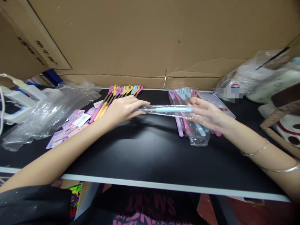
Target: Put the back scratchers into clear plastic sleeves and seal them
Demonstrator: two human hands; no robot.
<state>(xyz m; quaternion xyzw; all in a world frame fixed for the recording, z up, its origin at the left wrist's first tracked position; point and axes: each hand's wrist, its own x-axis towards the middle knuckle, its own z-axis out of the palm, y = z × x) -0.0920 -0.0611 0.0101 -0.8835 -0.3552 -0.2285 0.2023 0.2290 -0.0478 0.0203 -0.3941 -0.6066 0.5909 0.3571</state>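
A light-blue back scratcher (174, 109) in a clear plastic sleeve (152, 110) lies level between my hands, above the black table. My left hand (126, 107) is closed around its left end, hiding the head. My right hand (206, 114) grips the sleeve at the handle end. Behind my left hand lie several loose back scratchers (100, 109) with pink, yellow and blue claw heads. Under and beside my right hand rest several bagged back scratchers (179, 125) in purple, pink and blue.
Clear plastic bags (51, 109) and purple printed cards (67, 128) lie at the left. A phone (217, 104) sits behind the bagged pile. At the right stand a bagged cup (248, 75) and a plush-like item (288, 128). Cardboard (150, 40) walls the back.
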